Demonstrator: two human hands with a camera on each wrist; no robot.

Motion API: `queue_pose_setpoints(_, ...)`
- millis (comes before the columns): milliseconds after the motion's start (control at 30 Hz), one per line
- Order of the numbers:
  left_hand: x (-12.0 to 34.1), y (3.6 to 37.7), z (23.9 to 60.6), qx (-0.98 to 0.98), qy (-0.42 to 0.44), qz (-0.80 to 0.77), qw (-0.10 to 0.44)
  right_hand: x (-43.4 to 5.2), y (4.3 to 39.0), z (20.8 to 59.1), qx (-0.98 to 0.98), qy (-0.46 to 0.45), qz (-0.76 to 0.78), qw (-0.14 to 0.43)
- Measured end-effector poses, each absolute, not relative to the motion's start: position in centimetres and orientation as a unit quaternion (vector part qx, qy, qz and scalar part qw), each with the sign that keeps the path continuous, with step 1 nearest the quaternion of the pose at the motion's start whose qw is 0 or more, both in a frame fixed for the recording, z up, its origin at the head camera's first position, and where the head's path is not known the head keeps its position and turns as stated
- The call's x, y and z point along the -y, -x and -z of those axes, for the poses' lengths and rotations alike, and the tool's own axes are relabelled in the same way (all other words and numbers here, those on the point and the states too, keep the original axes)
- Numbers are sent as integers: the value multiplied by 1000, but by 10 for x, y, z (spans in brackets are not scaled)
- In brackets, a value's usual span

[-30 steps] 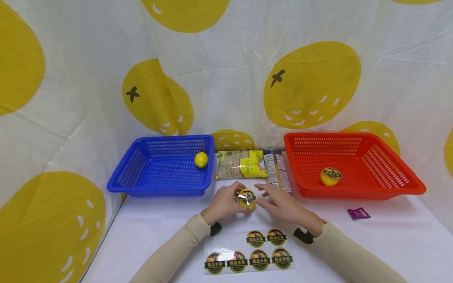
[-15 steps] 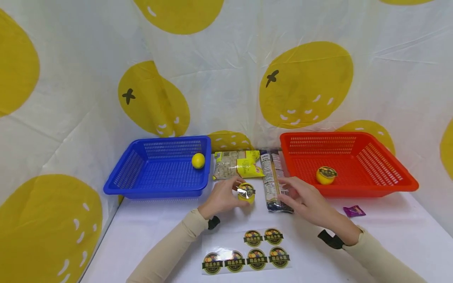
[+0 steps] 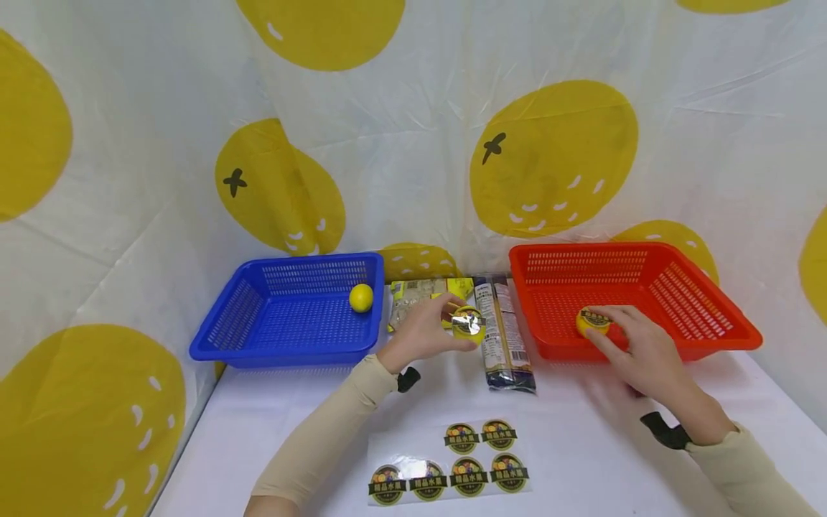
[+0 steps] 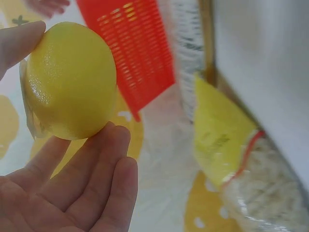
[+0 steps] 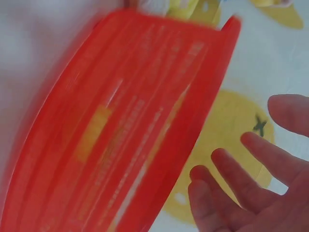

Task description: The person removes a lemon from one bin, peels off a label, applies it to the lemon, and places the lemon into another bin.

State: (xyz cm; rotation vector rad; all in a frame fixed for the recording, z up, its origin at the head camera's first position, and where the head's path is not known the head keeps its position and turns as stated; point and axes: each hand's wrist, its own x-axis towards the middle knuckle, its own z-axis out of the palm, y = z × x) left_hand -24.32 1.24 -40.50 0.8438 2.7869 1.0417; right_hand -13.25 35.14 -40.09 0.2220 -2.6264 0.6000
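Two lemons bear round labels: one (image 3: 468, 323) is held up off the table (image 3: 581, 459) by the left hand (image 3: 426, 332), pinched between thumb and fingers (image 4: 91, 183), just left of the red basket (image 3: 723, 330) and above the long noodle packet (image 3: 504, 337). The other labelled lemon (image 3: 591, 321) lies inside the red basket near its front wall, and the right hand (image 3: 636, 345) reaches over that wall with fingers spread and laid on the fruit, not clasped round it; the right wrist view shows the fingers (image 5: 241, 183) straight and apart. Left of the red basket, past the noodle packet, lies a yellow snack bag (image 3: 420, 298), then a blue basket (image 3: 220, 337) with a plain lemon (image 3: 361, 297) in its far right corner. Nearer the person than the red basket, a sticker sheet (image 3: 452, 459) lies flat on the table.
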Motion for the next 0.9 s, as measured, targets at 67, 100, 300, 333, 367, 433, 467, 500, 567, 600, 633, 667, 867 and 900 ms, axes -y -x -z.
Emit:
queue_pose_setpoints(67,-18,246,399,-900,-272,-338,29,-363,132,403,950,-69,-208,220)
queue_pose_setpoints(100,-21,248,396,-899,-274,-339,30,-369,132,404,952,-62,-204,220)
queue_pose_setpoints(300,-41,262,380,-890,-316,-327,18,-397,128,412,965,-20,-174,197)
queue_pose_setpoints(333,-44,264,378,-888,-324,-326,16,-402,127,413,966,-14,-169,196)
queue_pose_setpoints(367,-48,266,377,-886,-331,-324,14,-405,126,414,967,-6,-164,194)
queue_pose_setpoints(433,-55,270,374,-881,-344,-325,11,-413,124,416,970,8,-155,189)
queue_pose_setpoints(467,-60,272,373,-877,-352,-328,12,-417,122,417,971,13,-148,187)
queue_pose_setpoints(500,-64,274,372,-872,-358,-333,14,-420,120,418,972,17,-142,187)
queue_pose_setpoints(567,-72,278,369,-862,-373,-344,20,-425,118,419,974,25,-130,184)
queue_pose_setpoints(600,-76,281,368,-857,-380,-347,21,-428,117,419,975,28,-124,183)
queue_pose_setpoints(633,-80,283,367,-854,-385,-350,26,-429,115,420,975,30,-120,184)
queue_pose_setpoints(667,-84,285,365,-852,-388,-349,30,-430,115,420,975,31,-116,185)
queue_pose_setpoints(867,-109,291,350,-871,-387,-303,32,-434,112,421,974,36,-117,190)
queue_pose_setpoints(900,-113,292,348,-874,-386,-295,31,-434,112,421,974,37,-119,190)
